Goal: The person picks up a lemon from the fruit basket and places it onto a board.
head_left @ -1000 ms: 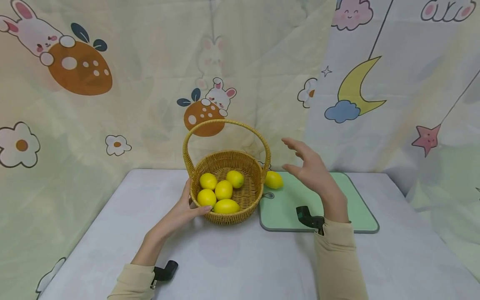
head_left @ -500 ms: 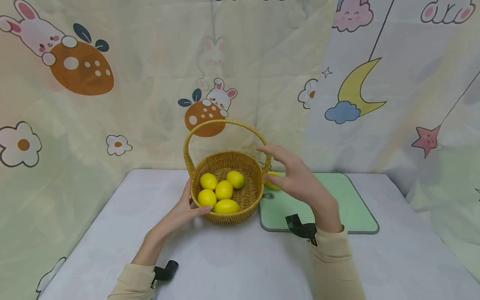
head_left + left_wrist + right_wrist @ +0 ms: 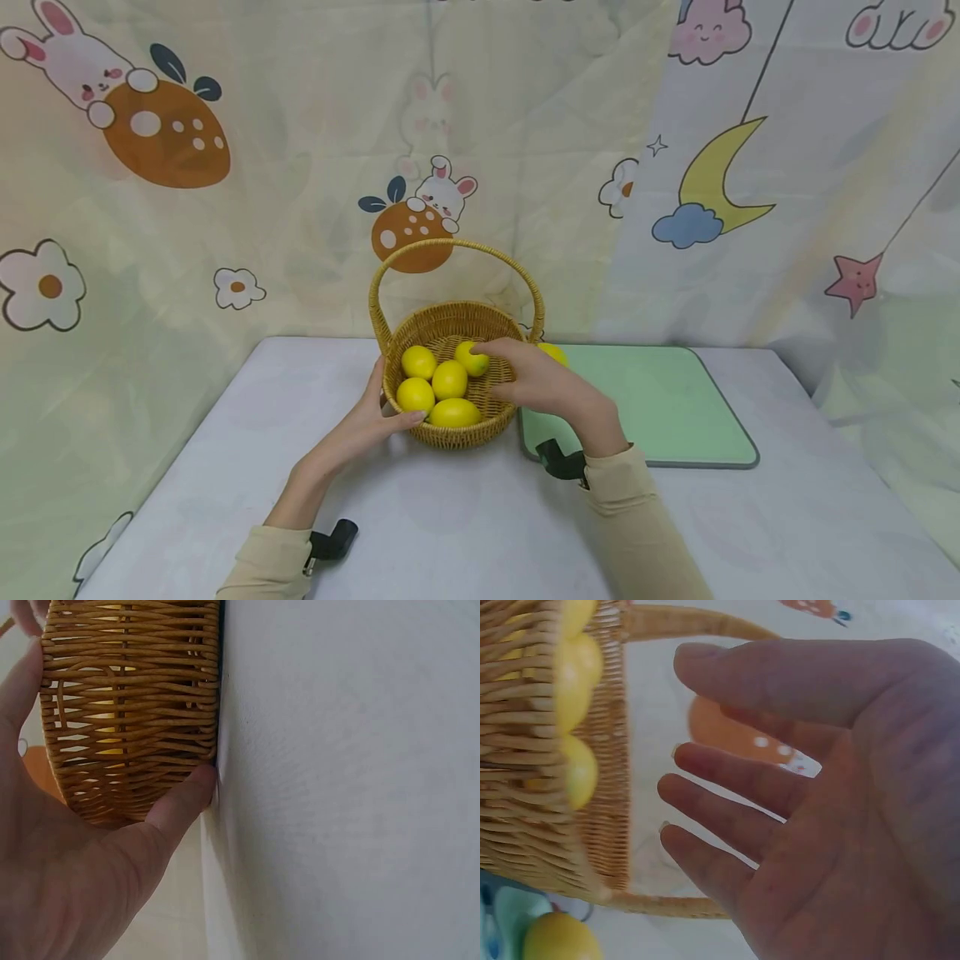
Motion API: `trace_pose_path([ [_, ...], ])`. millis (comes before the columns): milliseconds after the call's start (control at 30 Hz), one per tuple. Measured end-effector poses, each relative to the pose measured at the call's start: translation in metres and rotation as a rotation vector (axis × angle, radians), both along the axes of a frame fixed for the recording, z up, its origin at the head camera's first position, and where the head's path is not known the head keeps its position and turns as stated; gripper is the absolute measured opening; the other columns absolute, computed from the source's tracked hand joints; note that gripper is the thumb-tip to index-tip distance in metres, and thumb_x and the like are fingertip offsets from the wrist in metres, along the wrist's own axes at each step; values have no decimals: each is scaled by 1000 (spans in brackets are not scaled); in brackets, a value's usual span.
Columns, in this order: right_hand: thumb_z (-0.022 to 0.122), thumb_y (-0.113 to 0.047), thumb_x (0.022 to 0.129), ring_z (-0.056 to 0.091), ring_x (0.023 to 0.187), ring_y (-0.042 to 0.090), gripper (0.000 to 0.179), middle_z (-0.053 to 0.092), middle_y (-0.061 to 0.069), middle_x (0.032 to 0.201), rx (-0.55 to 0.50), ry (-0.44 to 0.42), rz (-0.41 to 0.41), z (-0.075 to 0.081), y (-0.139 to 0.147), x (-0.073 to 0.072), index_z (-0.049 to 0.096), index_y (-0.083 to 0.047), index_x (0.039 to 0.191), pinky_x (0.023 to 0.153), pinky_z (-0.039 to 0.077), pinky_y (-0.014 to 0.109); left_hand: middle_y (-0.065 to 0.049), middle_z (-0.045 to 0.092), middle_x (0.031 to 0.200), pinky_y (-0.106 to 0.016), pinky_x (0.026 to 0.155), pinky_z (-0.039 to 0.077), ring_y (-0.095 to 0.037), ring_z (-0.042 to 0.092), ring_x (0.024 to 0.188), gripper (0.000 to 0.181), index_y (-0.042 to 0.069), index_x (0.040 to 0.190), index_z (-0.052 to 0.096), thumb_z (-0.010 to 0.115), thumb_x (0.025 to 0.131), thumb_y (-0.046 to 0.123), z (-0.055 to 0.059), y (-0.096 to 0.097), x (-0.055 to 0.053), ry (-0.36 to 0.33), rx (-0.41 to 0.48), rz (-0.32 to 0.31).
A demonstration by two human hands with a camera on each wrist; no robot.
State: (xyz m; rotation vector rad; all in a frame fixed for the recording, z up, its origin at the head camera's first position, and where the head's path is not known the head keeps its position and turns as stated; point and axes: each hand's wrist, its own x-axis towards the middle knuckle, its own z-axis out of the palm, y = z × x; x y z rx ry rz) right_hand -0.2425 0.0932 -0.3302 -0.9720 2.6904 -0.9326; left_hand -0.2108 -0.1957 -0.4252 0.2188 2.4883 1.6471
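Note:
A round wicker basket [image 3: 456,438] with a tall arched handle stands on the table and holds several yellow lemons [image 3: 455,412]. My left hand [image 3: 366,423] grips the basket's left side, thumb at the front rim. In the left wrist view, the thumb and fingers spread around the woven wall [image 3: 135,712]. Over the basket's right rim reaches my right hand [image 3: 553,382], its fingertips close to the rear right lemon [image 3: 471,359]. Nothing lies in its palm in the right wrist view, where the fingers [image 3: 735,814] are parted. Another lemon [image 3: 555,352], partly hidden, lies right of the basket.
A green cutting board [image 3: 637,400] with a grey edge lies right of the basket, below my right forearm. White cloth covers the table [image 3: 480,533]. Behind it hangs a printed curtain [image 3: 300,167] with rabbits, flowers and a moon. The basket handle [image 3: 457,243] arches high above the fruit.
My right hand has moved left and down, from above the cutting board, past the handle's right side, to over the basket. My left hand and the basket have stayed in place.

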Motion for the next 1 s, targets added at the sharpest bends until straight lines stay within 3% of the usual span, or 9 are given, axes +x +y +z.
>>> trace_pose_path([
  [400, 71, -12, 90, 55, 129, 19, 46, 62, -1, 138, 200, -17, 58, -38, -27, -13, 63, -17, 135, 109, 45, 42, 4, -17, 167, -72, 117, 5, -36, -4, 156, 116, 43, 153, -22, 73, 87, 48, -2, -1, 0, -10, 6, 3],
  [533, 75, -19, 89, 58, 125, 16, 43, 65, -5, 134, 223, -2, 55, -41, -33, -14, 66, -21, 131, 106, 48, 40, 4, -16, 167, -71, 117, 6, -35, -4, 156, 116, 42, 153, -22, 73, 86, 50, -2, -2, 0, -6, 1, 6],
  [667, 75, -22, 89, 61, 105, 14, 43, 67, -7, 127, 249, -2, 75, -42, -38, -15, 66, -25, 131, 94, 51, 36, 4, -16, 167, -72, 117, 6, -34, -4, 156, 116, 43, 153, -21, 73, 86, 49, -3, -3, 0, -2, -3, 8],
  [800, 73, -25, 90, 55, 92, 14, 45, 68, -9, 122, 279, -27, 81, -43, -41, -16, 64, -31, 133, 85, 48, 34, 7, -13, 167, -73, 116, 6, -33, -3, 156, 114, 46, 153, -19, 74, 86, 46, -2, -2, 0, 14, 11, 3],
  [1000, 71, -32, 91, 55, 92, 14, 46, 67, -10, 124, 320, -44, 78, -46, -42, -21, 61, -38, 135, 89, 43, 42, 7, -15, 167, -72, 117, 5, -31, -5, 156, 114, 47, 151, -21, 73, 87, 47, -3, -1, -1, -6, 5, 3],
])
